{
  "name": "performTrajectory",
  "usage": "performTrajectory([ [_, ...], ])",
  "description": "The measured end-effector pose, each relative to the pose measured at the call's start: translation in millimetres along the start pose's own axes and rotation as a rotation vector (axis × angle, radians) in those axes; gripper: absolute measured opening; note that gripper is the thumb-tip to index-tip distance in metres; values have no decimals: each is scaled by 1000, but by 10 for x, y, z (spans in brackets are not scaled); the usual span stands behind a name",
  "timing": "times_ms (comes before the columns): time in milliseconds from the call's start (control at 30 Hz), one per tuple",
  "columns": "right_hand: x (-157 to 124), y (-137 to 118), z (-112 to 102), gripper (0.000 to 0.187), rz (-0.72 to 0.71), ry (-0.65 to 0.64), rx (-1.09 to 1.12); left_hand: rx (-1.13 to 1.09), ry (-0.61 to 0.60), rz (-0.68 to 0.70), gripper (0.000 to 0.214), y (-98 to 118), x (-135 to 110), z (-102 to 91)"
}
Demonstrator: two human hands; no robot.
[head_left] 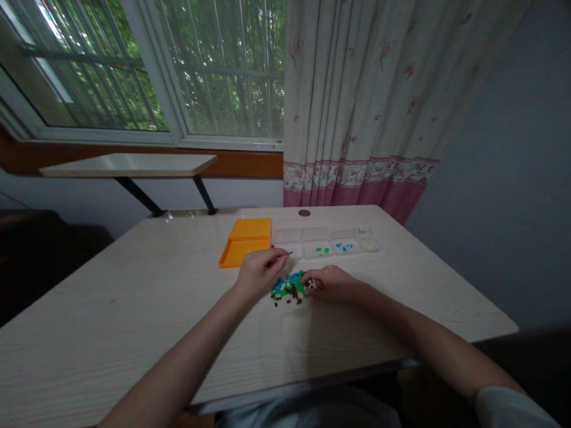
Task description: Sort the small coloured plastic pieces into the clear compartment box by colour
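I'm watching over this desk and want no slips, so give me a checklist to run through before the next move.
1. Left hand has a piece: ok, it pinches a small dark piece.
2. Right hand at the colored pile: ok, at its right side.
3. Right hand gripping a piece: cannot tell.
4. Clear tray sorted by color: ok, green pieces, blue pieces and yellow bits sit in separate compartments.
5. Pile gathered: not ok, brown pieces lie loose at its near edge.

The pieces mix green, blue, brown and white, the box is orange, the curtain pink-hemmed, patterned.
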State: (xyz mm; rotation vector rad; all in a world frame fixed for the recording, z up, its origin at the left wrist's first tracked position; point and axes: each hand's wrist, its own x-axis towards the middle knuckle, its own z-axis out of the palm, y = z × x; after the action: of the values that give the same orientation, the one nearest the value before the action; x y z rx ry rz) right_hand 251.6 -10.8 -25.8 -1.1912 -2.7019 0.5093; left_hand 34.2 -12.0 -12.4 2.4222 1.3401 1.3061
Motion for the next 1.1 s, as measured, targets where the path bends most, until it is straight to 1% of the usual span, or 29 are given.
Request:
performTrajectory([
  [133, -1, -15, -18, 27, -3, -2, -24, -19, -4, -46, 22, -41, -12, 27],
  [233, -7, -21, -33, 28, -5, -5, -63, 18, -4, -125, 24, -101, 1, 53],
  [333, -15, -22, -46, 31, -16, -15, -93, 109, -4, -226, 26, -174, 35, 85],
  [467, -15, -27, -56, 33, -7, -11, -101, 207, -87, -328, 30, -253, 65, 138],
  [533, -8, -30, -56, 33, -2, -13, -99, 220, -117, -340, 29, -276, 67, 155],
  [700, 0, -41, -49, 34, -15, -32, -78, 212, -128, -315, 27, -305, 56, 128],
  [800, -13, -36, -46, 35, -24, -12, -77, 141, -202, -247, 27, -292, 40, 98],
  [900, -24, -7, -37, 35, -43, 44, -58, -4, -288, -206, 25, -230, 12, 104],
  [967, -28, 22, -27, 35, -70, 97, -7, -143, -335, -233, 26, -158, -7, 129],
  [1100, -31, 61, 2, 37, -129, 230, 94, -467, -502, -331, 33, 6, -25, 182],
])
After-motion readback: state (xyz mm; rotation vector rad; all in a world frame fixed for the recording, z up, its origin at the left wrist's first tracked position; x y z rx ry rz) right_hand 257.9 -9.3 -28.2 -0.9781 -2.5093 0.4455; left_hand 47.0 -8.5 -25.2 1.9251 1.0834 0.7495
